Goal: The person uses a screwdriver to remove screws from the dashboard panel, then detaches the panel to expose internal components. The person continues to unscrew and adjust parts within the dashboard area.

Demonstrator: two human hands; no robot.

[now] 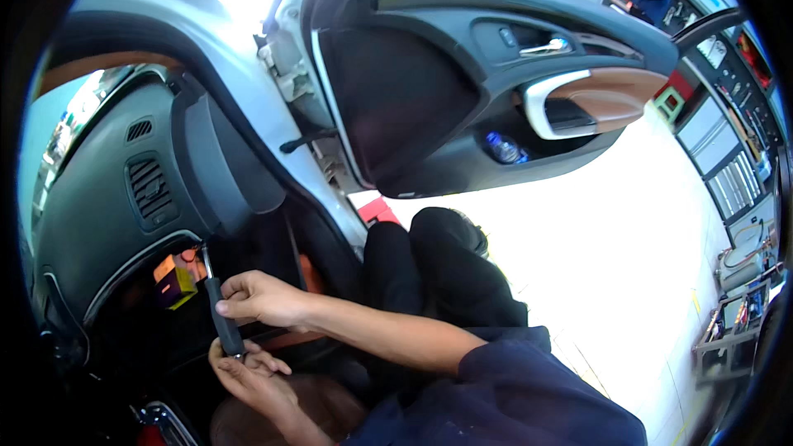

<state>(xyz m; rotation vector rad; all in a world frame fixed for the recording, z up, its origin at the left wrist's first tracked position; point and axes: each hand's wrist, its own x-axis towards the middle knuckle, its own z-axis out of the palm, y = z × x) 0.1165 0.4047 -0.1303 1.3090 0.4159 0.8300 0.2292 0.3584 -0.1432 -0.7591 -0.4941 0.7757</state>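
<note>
A: Where's the black-handled screwdriver with a slim metal shaft [227, 333]?

B: Tip at the right end of the lower edge of the curved dark-grey dashboard [91, 206], handle slanting down, probably to suit the angle there.

A: Grip?

B: Right hand [266, 299] pinches the handle, likely for aim. Left hand [254, 384] half-curled at the butt, presumably steadying; can't tell if it's clamped.

Right hand [260, 297] gripping a screwdriver [225, 322], its tip at the dashboard's [91, 190] lower edge; left hand [258, 384] curled by its other end. Beyond, an open car door [496, 83] holding a bottle [505, 149].
</note>
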